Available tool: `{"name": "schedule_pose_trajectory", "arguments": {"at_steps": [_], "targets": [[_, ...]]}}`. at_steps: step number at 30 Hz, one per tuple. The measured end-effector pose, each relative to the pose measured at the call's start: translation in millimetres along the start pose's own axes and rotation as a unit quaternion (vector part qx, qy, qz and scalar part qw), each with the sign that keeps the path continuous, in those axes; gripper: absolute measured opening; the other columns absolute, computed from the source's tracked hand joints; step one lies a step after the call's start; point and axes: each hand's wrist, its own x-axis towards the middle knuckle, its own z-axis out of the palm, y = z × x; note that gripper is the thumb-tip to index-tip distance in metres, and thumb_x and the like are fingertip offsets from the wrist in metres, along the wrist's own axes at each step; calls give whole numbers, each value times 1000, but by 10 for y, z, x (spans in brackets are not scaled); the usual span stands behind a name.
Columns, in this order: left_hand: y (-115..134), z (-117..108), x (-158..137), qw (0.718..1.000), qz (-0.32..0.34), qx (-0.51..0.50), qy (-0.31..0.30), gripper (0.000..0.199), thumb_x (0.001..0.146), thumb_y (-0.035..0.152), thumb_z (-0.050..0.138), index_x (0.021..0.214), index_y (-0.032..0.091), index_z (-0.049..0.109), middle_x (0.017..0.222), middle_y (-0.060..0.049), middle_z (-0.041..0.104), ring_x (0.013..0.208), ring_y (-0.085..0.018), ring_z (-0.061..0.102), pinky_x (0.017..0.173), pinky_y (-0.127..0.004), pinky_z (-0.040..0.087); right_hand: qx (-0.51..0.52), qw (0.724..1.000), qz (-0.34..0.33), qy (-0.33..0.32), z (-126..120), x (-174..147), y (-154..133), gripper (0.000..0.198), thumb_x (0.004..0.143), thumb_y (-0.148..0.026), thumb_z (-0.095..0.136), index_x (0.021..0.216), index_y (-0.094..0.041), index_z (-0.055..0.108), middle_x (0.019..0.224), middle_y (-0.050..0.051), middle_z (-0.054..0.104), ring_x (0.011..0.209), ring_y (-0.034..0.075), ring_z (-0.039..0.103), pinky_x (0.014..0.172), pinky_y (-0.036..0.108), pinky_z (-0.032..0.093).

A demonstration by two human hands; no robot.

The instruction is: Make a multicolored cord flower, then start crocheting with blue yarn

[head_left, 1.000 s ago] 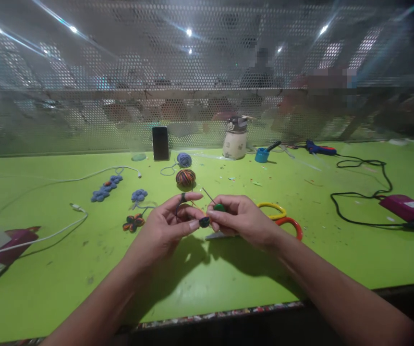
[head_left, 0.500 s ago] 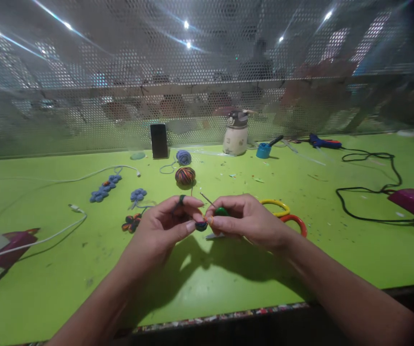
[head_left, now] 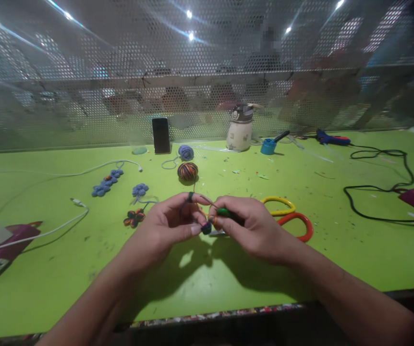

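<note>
My left fingers (head_left: pixel 187 232) pinch a small, dark, rounded yarn piece (head_left: pixel 206 228), which sits between them and my right fingers (head_left: pixel 234 227), over the smooth lime-green worktop (head_left: pixel 178 307). My right ones curl closed around a slim metal hook with a green handle (head_left: pixel 224 212), its thin shaft slanting upward. Beyond lies a round, multicoloured striped yarn ball (head_left: pixel 188 171); near my left, a puffy orange-and-black yarn flower (head_left: pixel 134 218).

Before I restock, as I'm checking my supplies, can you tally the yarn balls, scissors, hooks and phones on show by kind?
Yarn balls: 2
Pairs of scissors: 1
Green-handled hook: 1
Phone: 1
Total: 5
</note>
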Motion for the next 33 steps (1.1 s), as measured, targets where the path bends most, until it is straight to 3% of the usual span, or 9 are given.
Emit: {"name": "schedule_pose_trajectory", "arguments": {"at_steps": [4, 9, 14, 19, 27, 33], "targets": [[15, -42, 22, 1000, -21, -13, 1, 35, 68, 9, 73, 102, 17, 66, 75, -2, 64, 73, -13, 59, 74, -24, 46, -20, 1000, 14, 11, 60, -10, 3, 9, 86, -14, 52, 79, -16, 57, 68, 0, 53, 62, 11, 45, 57, 24, 36], [10, -22, 40, 992, -62, -102, 40, 34, 61, 5, 74, 93, 15, 68, 74, -3, 66, 68, -11, 59, 66, -21, 45, 126, 985, 116, -1, 110, 0, 14, 14, 88, -27, 53, 80, -16, 53, 65, -1, 47, 57, 9, 39, 49, 22, 32], [40, 46, 38, 982, -89, -147, 77, 37, 62, 2, 70, 98, 14, 68, 84, -8, 70, 77, -13, 62, 68, -19, 46, 215, 962, 171, 13, 120, 12, 109, 20, 85, -35, 59, 80, -17, 50, 61, -4, 45, 49, 6, 37, 45, 21, 29], [100, 77, 18, 973, -103, -185, 96, 45, 58, 2, 65, 102, 12, 67, 81, -10, 70, 69, -13, 61, 54, -15, 44, 278, 944, 177, 2, 113, 28, 161, 23, 82, -36, 62, 83, -16, 50, 61, -4, 47, 45, 5, 35, 43, 21, 26], [96, 65, 11, 969, -95, -197, 116, 51, 59, 1, 61, 109, 10, 65, 91, -14, 71, 74, -14, 62, 56, -15, 45, 279, 943, 182, 25, 116, 43, 190, 18, 82, -31, 62, 80, -16, 51, 56, -7, 44, 43, 4, 33, 43, 21, 24], [72, 109, 25, 974, -86, -161, 132, 49, 64, 3, 69, 111, 13, 64, 88, -9, 71, 69, -10, 61, 58, -17, 45, 304, 930, 204, 27, 151, 51, 193, 21, 78, -30, 65, 76, -15, 50, 55, -7, 45, 42, 4, 32, 42, 20, 23]]}}
